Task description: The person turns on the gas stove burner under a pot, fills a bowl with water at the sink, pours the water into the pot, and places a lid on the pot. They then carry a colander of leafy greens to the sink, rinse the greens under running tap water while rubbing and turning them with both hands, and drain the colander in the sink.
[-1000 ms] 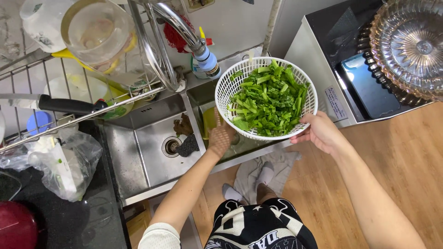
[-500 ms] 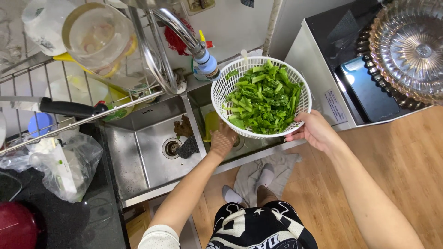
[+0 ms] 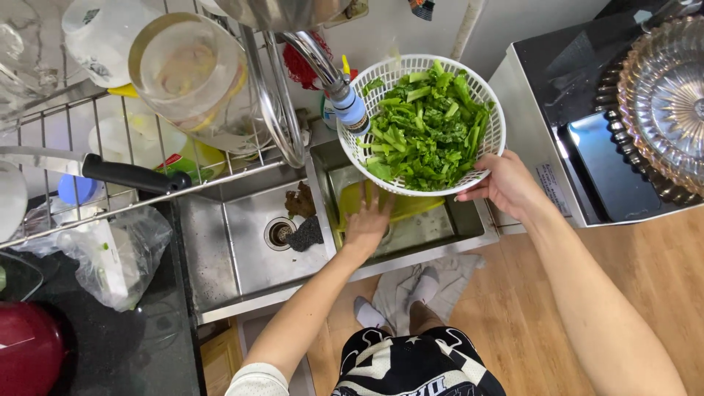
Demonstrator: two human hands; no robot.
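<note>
A white plastic colander [image 3: 490, 103] full of chopped green leafy vegetables [image 3: 425, 128] hangs over the right basin of the steel sink [image 3: 220, 249], just beside the tap head [image 3: 348, 110]. My right hand [image 3: 506, 183] grips the colander's near rim from below. My left hand [image 3: 367, 220] is under the colander with fingers spread, over a yellow-green bowl [image 3: 422, 207] that sits in the right basin; it holds nothing.
A dish rack [image 3: 110, 147] above the left counter carries glass jars, cups and a black-handled knife [image 3: 125, 174]. A plastic bag [image 3: 110, 257] and a red pot [image 3: 29, 348] lie on the dark counter. An induction hob [image 3: 587, 139] with a glass dish [image 3: 664, 95] stands right.
The colander has moved up and left toward the tap. My left hand has slipped off its underside and now spreads open below it.
</note>
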